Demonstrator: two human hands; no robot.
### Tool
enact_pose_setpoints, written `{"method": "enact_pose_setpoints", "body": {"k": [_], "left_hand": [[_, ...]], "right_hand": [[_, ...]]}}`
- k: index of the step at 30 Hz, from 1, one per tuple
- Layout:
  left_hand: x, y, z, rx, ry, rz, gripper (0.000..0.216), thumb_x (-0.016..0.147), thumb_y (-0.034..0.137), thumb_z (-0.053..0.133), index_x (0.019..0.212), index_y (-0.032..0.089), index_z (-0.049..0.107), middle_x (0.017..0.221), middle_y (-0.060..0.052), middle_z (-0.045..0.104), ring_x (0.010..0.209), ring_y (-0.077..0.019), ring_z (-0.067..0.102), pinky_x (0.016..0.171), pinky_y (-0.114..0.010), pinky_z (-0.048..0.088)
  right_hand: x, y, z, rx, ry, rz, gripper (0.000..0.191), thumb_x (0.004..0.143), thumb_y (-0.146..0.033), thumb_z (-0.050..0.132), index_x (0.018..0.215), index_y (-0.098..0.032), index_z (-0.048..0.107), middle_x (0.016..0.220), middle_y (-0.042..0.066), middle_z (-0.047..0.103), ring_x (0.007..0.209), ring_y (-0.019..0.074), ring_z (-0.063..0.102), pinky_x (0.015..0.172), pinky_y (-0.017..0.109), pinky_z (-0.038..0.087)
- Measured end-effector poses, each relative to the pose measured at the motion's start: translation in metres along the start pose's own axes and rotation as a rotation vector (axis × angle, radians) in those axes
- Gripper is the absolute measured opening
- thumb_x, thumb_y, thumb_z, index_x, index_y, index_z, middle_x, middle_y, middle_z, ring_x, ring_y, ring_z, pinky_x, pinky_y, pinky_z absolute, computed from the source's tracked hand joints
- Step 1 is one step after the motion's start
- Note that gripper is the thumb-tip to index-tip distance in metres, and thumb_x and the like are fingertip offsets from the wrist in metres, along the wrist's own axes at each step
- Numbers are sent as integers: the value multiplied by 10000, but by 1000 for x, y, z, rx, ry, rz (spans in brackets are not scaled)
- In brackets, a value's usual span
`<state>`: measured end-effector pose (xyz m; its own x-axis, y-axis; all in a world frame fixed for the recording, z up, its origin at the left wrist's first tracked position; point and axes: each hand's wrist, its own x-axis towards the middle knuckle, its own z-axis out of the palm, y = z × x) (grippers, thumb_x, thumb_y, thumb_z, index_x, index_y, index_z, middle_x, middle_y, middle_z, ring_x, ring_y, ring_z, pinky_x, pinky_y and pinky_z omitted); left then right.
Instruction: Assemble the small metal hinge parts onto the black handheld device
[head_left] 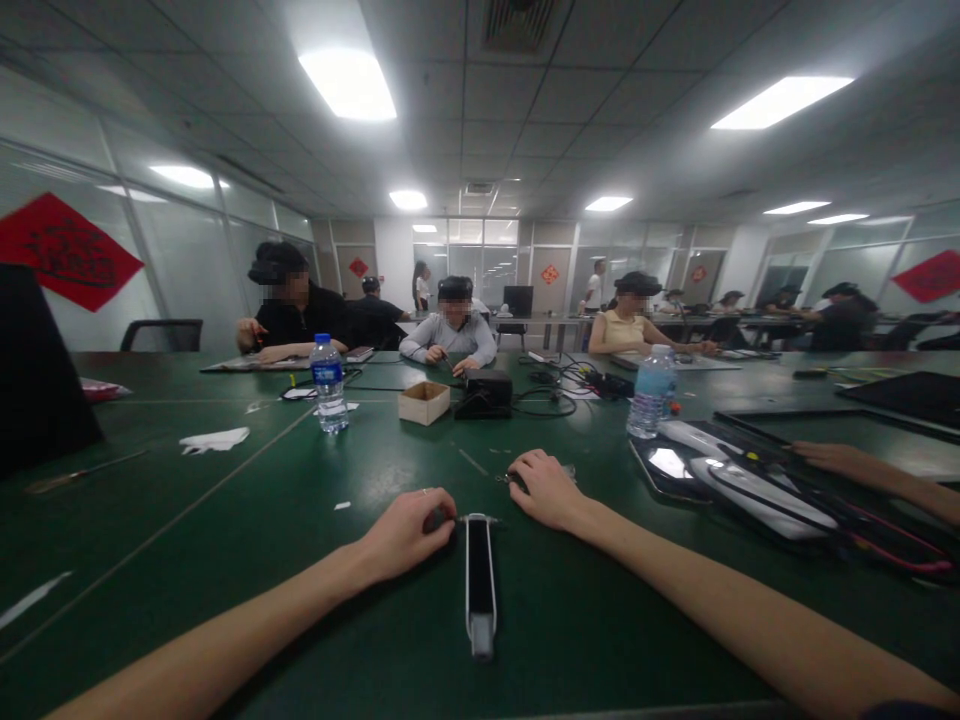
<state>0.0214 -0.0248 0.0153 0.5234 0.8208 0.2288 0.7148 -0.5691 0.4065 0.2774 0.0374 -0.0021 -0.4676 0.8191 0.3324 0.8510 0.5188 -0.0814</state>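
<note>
A slim, long device (480, 575) with a black face, pale edges and a grey end piece lies lengthwise on the green table before me. Beside its far end is my left hand (416, 530), fingers curled toward the thumb; whatever they hold is hidden. A thin crosspiece (491, 519) sticks out sideways at that end of the device. Farther off and to the right, my right hand (544, 488) rests low on the table, its fingers bent and thumb drawn in. At its fingertips lies a tiny metallic piece (501, 478), too small to name.
Water bottles stand at left (330, 390) and right (651, 395). Between them are an open small box (424, 402), a black block (484, 393) and cables (551, 400). White devices (761, 495) lie at right, near another person's hand (832, 460). Several people sit across the table.
</note>
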Motion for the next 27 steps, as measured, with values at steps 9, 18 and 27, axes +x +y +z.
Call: {"method": "enact_pose_setpoints", "body": {"k": [9,18,27], "left_hand": [[-2,4,-6,-76,-19,-22,141,852,251,551,935,169,632,809,-1,615,696,-146,556,627,-239,421],[-2,4,-4,-111,-20,-11,121,835,248,549,901,166,608,778,9,592,675,-137,542,606,-229,415],[-3,-1,-2,-112,-45,15,138,839,245,547,953,176,583,828,0,593,675,-131,539,590,-219,422]], "right_hand": [[-1,0,-1,58,-9,-15,309,910,-258,504,1149,-143,661,1162,129,632,1121,271,513,936,399,422],[-2,-3,-4,45,14,-32,217,900,-210,510,1011,-148,686,1086,115,650,1090,255,522,909,369,425],[-2,-6,-6,68,11,10,153,887,-158,517,921,-149,666,1033,102,649,1057,237,534,877,336,436]]}}
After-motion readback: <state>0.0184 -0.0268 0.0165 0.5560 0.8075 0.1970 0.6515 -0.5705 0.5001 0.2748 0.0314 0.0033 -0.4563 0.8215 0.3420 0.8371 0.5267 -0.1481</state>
